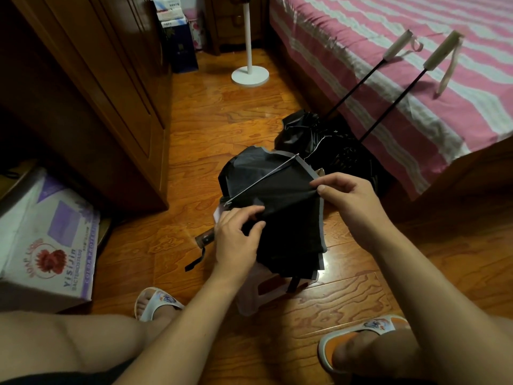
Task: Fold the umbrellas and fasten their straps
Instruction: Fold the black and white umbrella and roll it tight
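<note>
A: Item one: black umbrella [280, 207], collapsed, held over a small stool [251, 297] between the person's knees. Condition?

B: Canopy loose, pleats half gathered. One metal rib [263, 180] stands out across the cloth. Brown handle [204, 240] points left, wrist loop dangling. A dark strap end [294, 283] hangs below the bundle, unfastened.

A: Hands?

B: Left hand [236, 240] curled round the gathered cloth near the handle end, fingers pressing folds together. Right hand [349, 198] pinching the grey-trimmed canopy edge between thumb and fingertip, drawing a panel taut.

A: Step in hand?

B: By my reading, folding: panels being laid flat one over another. Strapping not yet begun.

A: Next move calls for?

B: Likely each remaining pleat pulled straight and wrapped the same way round the shaft, the stray rib tucked in, the left hand keeping the roll tight while the right finds the strap.

A: Item two?

B: Two further umbrellas [327, 140], black canopies heaped on the floor [222, 107] just behind, shafts extended, pale handles [397, 47] leaning on the striped bed [416, 20]. Unfolded, unstrapped.

A: Surroundings?

B: Wooden wardrobe [97, 79] left, printed carton [47, 240] beside it, white fan stand [249, 73] at the back.
</note>
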### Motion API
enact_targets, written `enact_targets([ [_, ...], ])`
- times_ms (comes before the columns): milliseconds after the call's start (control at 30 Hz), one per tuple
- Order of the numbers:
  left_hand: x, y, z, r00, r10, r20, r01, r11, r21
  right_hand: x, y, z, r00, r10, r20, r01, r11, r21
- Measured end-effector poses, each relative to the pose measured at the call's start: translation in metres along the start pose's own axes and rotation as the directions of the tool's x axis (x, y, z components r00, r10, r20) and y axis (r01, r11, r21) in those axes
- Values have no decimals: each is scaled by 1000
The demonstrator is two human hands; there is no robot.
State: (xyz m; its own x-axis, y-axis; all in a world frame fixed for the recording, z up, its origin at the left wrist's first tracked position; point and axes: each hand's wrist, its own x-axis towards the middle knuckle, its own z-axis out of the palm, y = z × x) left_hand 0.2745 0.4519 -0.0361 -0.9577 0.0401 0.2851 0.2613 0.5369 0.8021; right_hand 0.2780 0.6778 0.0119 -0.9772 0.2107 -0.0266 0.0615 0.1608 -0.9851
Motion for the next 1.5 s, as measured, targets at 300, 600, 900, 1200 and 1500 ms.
enact_targets([
  [300, -11, -7, 7, 997, 68, -33, -63, 987, 149, -5, 6, -5, 995, 80, 67, -78, 997, -23],
  [600, -13, 34, -6, 908, -414, 66, 410, 846, -339, -6, 6, 0, 999, 47, -11, -49, 982, -184],
  [900, 4, 42, -14, 621, -661, 421, 651, 135, -747, -28, -2, 1, 997, 81, 3, -79, 981, -175],
  [1200, 3, 30, 0, 615, -686, 389, 741, 335, -581, -31, 9, -4, 948, 273, -162, -279, 960, -15],
  [1500, -7, 22, 6, 424, -771, 475, 813, 92, -575, -24, 25, -3, 880, 425, -212, -431, 902, 16],
])
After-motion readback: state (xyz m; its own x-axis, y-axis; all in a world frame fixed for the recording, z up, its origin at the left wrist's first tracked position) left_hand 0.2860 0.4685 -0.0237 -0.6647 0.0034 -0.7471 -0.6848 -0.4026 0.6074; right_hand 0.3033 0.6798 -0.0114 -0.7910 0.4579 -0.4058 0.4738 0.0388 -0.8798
